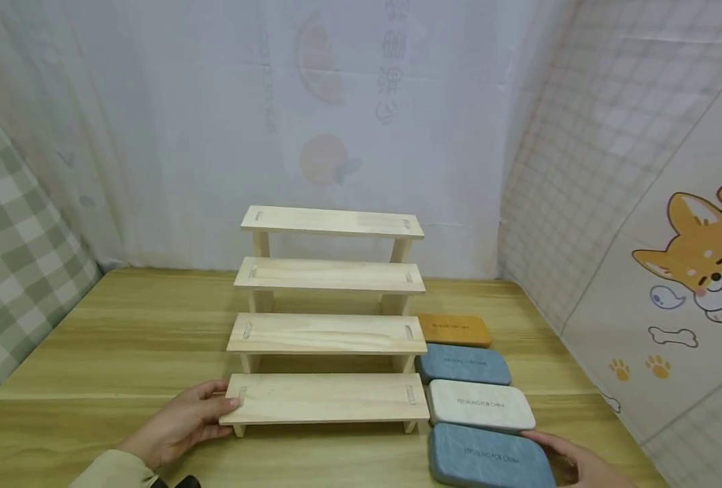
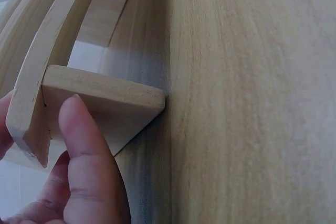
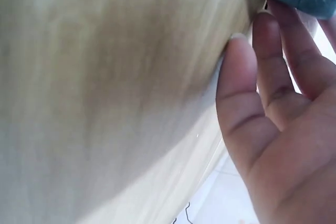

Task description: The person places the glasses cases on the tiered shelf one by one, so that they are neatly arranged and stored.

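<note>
A pale wooden tiered stand [image 1: 327, 400] rises in steps on the table. At the left end of its lowest board, my left hand [image 1: 184, 417] pinches the corner; the left wrist view shows a digit [image 2: 86, 145] beneath the board, beside the leg [image 2: 105, 90]. Right of the stand lies a column of glasses cases: an orange one [image 1: 455, 331], a blue one [image 1: 463, 364], a white one [image 1: 481, 405] and, nearest me, another blue one [image 1: 491, 457]. My right hand [image 1: 574, 461] is at that front case's right end, fingers extended, fingertips right at its edge.
The wood-grain table [image 1: 123, 339] extends to both sides. A pale printed curtain [image 1: 202, 156] hangs behind it, green checked cloth [image 1: 7, 251] at the left, and a sheet with a cartoon dog [image 1: 708, 264] along the right edge.
</note>
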{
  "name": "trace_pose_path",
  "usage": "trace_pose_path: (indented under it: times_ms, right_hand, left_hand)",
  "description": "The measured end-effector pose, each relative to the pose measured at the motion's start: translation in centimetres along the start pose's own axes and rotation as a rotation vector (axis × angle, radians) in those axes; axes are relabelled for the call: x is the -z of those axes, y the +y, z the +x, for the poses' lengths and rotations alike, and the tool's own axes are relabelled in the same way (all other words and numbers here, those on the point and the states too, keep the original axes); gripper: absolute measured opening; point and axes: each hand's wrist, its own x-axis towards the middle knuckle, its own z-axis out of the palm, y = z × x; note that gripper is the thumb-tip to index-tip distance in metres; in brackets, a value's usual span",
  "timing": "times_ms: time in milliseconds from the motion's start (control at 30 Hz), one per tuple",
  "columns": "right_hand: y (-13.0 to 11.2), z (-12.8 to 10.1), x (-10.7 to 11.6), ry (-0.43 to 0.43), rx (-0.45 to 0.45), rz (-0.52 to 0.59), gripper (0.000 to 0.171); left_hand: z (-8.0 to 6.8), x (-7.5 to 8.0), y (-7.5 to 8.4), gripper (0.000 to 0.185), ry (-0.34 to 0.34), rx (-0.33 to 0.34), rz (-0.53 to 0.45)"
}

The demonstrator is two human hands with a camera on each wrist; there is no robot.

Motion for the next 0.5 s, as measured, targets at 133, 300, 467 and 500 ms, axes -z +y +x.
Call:
trace_pose_path:
  times_ms: [133,300,467,500]
  right_hand:
    - [0.05,0.23,-0.43,0.045,-0.021,-0.084,0.062]
    - [0.43,0.22,-0.74,0.067,0.080,-0.096,0.056]
    - [-0.28,-0.01,-0.99,0.083,0.051,-0.106,0.060]
    - [-0.51,-0.03,-1.04,0.089,0.038,-0.120,0.063]
  left_hand:
    - [0.05,0.01,0.18,0.076,-0.017,-0.005,0.010]
    - [0.17,0.06,0.29,0.077,-0.029,-0.017,0.016]
    - [0.28,0.06,0.25,0.078,-0.033,-0.020,0.004]
    - [0.29,0.06,0.23,0.079,-0.032,-0.018,0.002]
